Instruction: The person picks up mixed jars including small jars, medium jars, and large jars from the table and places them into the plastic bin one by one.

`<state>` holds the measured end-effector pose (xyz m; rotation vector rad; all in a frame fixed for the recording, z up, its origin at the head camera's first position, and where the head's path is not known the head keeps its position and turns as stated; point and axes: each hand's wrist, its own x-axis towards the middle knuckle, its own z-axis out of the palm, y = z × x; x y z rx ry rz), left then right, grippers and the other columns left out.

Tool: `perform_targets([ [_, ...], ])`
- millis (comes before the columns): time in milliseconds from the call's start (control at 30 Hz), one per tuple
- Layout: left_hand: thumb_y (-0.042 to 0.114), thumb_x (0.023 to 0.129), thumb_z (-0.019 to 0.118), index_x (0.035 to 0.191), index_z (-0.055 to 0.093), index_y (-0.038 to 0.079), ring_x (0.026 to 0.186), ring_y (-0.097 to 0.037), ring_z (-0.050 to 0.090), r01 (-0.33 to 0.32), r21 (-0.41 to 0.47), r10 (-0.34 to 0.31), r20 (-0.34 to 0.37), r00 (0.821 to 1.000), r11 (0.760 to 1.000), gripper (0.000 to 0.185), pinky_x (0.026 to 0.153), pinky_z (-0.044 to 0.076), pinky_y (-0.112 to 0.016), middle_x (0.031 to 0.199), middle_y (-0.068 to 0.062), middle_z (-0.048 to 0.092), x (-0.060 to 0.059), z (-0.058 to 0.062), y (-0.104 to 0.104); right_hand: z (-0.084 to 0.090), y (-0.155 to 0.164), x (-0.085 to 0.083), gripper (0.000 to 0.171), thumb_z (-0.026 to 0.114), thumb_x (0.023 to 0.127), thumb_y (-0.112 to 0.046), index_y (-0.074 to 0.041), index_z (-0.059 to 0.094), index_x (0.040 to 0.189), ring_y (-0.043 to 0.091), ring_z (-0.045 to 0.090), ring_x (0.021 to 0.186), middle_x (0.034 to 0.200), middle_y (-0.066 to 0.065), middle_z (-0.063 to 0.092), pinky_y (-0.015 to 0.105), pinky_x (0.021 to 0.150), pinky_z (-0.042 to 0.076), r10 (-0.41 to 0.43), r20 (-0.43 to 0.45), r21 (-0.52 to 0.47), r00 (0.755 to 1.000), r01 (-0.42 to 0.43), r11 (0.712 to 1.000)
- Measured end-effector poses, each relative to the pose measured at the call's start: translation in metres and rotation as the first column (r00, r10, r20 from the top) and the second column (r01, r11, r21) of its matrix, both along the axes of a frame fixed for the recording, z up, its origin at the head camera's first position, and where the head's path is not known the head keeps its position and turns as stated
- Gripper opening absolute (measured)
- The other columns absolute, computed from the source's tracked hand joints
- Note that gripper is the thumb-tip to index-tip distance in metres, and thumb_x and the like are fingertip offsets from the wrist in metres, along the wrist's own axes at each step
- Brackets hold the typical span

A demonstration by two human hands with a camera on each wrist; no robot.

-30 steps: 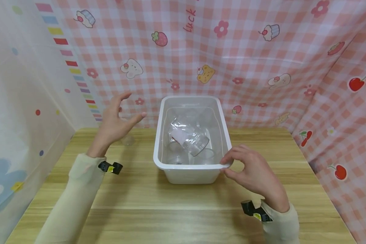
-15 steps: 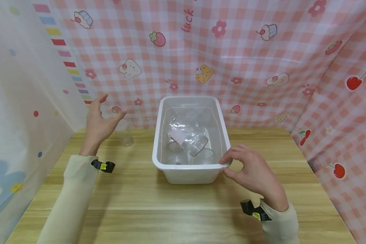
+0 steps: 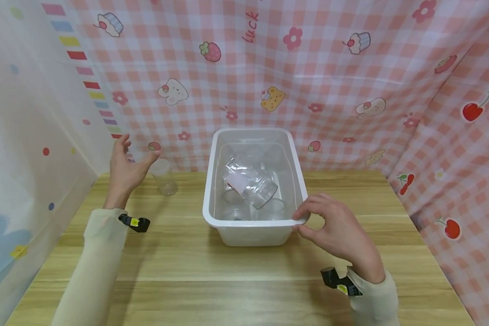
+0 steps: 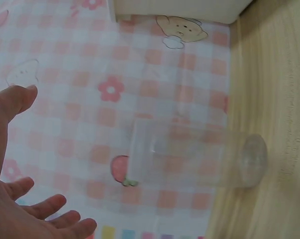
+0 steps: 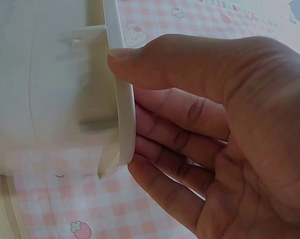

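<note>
A white plastic tub (image 3: 254,223) stands on the wooden table, holding several clear plastic jars; one jar (image 3: 262,190) with a pale label lies tilted on top of others. At the tub's near right corner, my right hand (image 3: 337,228) pinches the rim; the right wrist view has the thumb on one face of the rim (image 5: 121,99) and the fingers curled behind. My left hand (image 3: 124,172), spread with nothing in it, hovers beside a clear plastic jar (image 3: 165,179) that stands upright left of the tub. In the left wrist view, a gap separates the fingers from this jar (image 4: 197,154).
A pink checked cloth (image 3: 244,90) hangs directly behind the tabletop (image 3: 212,280). White cloth (image 3: 45,113) closes off the left side, and more checked cloth (image 3: 464,149) hangs along the right.
My left hand has moved left and slightly down, staying spread, so the standing jar shows more fully. My right hand keeps its hold on the tub rim.
</note>
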<state>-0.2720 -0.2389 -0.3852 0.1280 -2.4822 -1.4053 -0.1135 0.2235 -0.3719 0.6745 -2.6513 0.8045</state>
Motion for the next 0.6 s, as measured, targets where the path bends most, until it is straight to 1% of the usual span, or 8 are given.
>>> perform_targets([
  [200, 0.057, 0.085, 0.076, 0.165, 0.009, 0.022, 0.155, -0.036, 0.023, 0.009, 0.036, -0.012, 0.077, 0.997, 0.999, 0.110, 0.122, 0.029, -0.060, 0.170, -0.015, 0.020, -0.008, -0.017, -0.008, -0.001, 0.000, -0.001, 0.020, 0.089, 0.077, -0.016, -0.024, 0.075, 0.088, 0.003, 0.060, 0.091, 0.094, -0.014, 0.071, 0.032, 0.080, 0.054, 0.006, -0.018, -0.003, 1.000, -0.006, 1.000],
  [333, 0.058, 0.083, 0.078, 0.166, 0.006, 0.024, 0.157, -0.034, 0.019, 0.020, 0.067, -0.029, 0.148, 0.989, 0.998, 0.115, 0.122, 0.031, -0.060, 0.171, -0.013, 0.017, -0.013, -0.026, -0.010, -0.001, 0.001, -0.001, 0.020, 0.089, 0.077, -0.016, -0.025, 0.075, 0.087, 0.003, 0.060, 0.091, 0.094, -0.014, 0.071, 0.032, 0.080, 0.054, 0.006, -0.018, -0.005, 1.000, -0.007, 1.000],
  [467, 0.058, 0.084, 0.078, 0.166, 0.003, 0.023, 0.157, -0.037, 0.017, 0.046, 0.103, -0.066, 0.203, 0.977, 0.994, 0.116, 0.123, 0.030, -0.060, 0.171, -0.015, 0.014, -0.015, -0.036, -0.009, -0.001, 0.001, -0.001, 0.020, 0.089, 0.077, -0.016, -0.025, 0.075, 0.088, 0.003, 0.060, 0.091, 0.094, -0.014, 0.071, 0.032, 0.080, 0.054, 0.003, -0.012, -0.002, 1.000, -0.003, 1.000],
  [600, 0.055, 0.085, 0.078, 0.166, 0.002, 0.020, 0.156, -0.039, 0.016, 0.075, 0.144, -0.107, 0.228, 0.968, 0.987, 0.116, 0.123, 0.028, -0.060, 0.170, -0.017, 0.014, -0.019, -0.046, -0.009, -0.001, 0.001, -0.001, 0.019, 0.089, 0.077, -0.018, -0.024, 0.075, 0.088, 0.003, 0.060, 0.092, 0.095, -0.014, 0.071, 0.032, 0.081, 0.055, 0.003, -0.009, 0.003, 1.000, -0.003, 1.000],
])
